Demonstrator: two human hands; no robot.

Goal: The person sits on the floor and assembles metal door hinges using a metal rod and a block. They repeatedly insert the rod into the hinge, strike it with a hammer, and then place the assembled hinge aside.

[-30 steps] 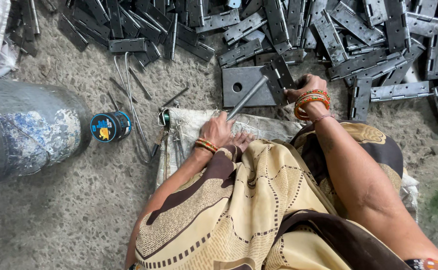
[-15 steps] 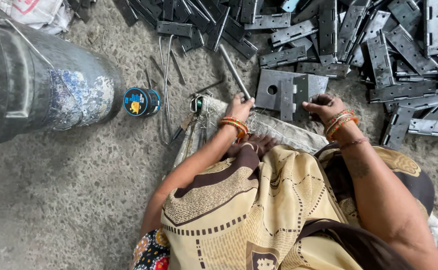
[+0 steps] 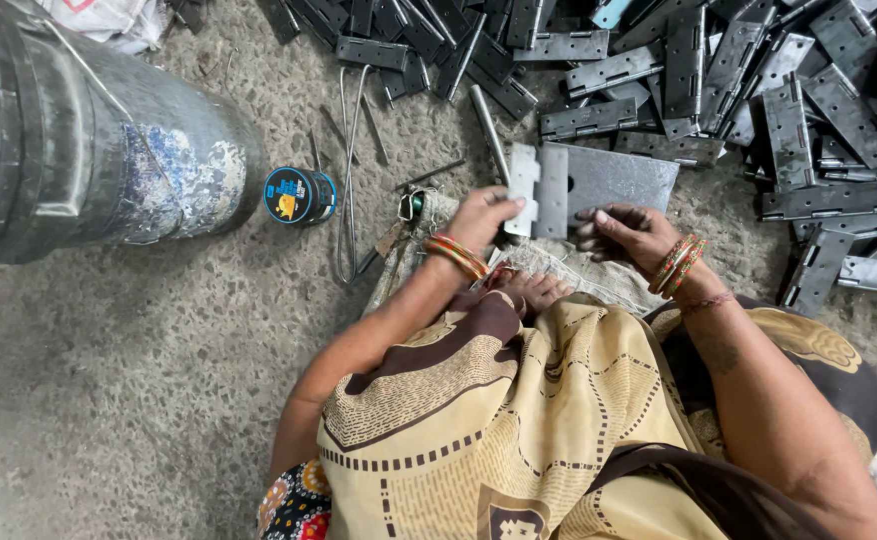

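From the head view, the left hand [image 3: 487,215] gripped a small pale metal hinge [image 3: 537,190] by its left edge, fingers wrapped onto it. The right hand [image 3: 627,232] lay just right of the hinge, fingers curled and holding nothing that showed, fingertips at the edge of a grey steel plate [image 3: 614,180] beneath (the hinge overlapped that plate). A heap of hinges [image 3: 759,90] spread beyond on the floor [image 3: 139,380]. A steel rod [image 3: 489,130], a small round tin [image 3: 299,195] and a large drum [image 3: 79,150] lay leftward.

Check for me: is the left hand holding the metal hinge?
Yes, the left hand grips the pale metal hinge by its edge above the flat plate.
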